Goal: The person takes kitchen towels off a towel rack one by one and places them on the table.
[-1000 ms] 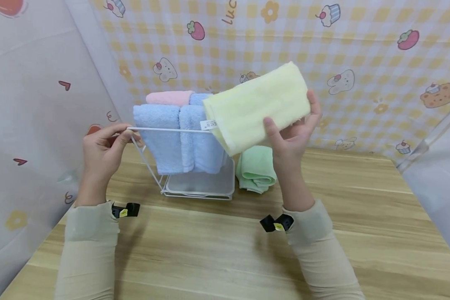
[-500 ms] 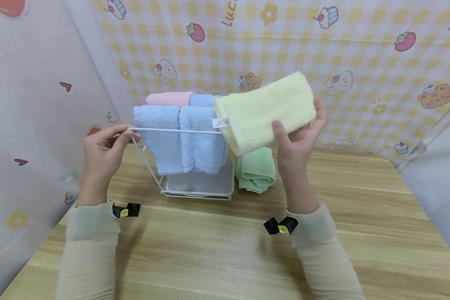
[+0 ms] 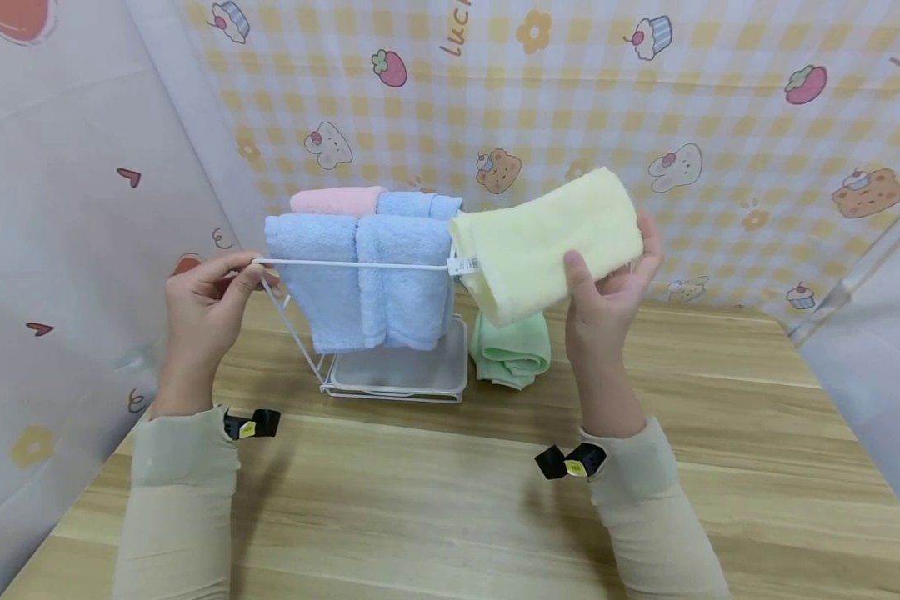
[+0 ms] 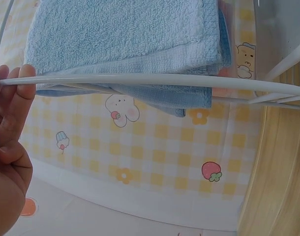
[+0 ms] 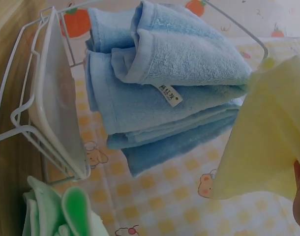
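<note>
In the head view, my left hand [image 3: 206, 300] pinches the front left corner of a white wire rack [image 3: 296, 333]. The left wrist view shows its fingertips [image 4: 26, 83] on the white bar. Blue towels [image 3: 408, 283] hang folded over the rack, and a pink towel [image 3: 337, 201] lies over its back left part. My right hand [image 3: 611, 292] holds a folded yellow towel [image 3: 555, 242] up beside the rack's right end, thumb on the near side. The towel's white tag overlaps the bar's end. In the right wrist view, the yellow towel [image 5: 268, 137] partly hides that end.
A pale tray [image 3: 397, 367] sits in the rack's base under the towels. A folded green towel [image 3: 512, 350] lies on the wooden table [image 3: 420, 492] just right of the base. A yellow checked cloth [image 3: 750, 192] hangs behind, with a white sheet [image 3: 67, 250] on the left.
My right hand has moved right and down with the yellow towel, away from above the blue towels. My left hand stays on the rack's corner.
</note>
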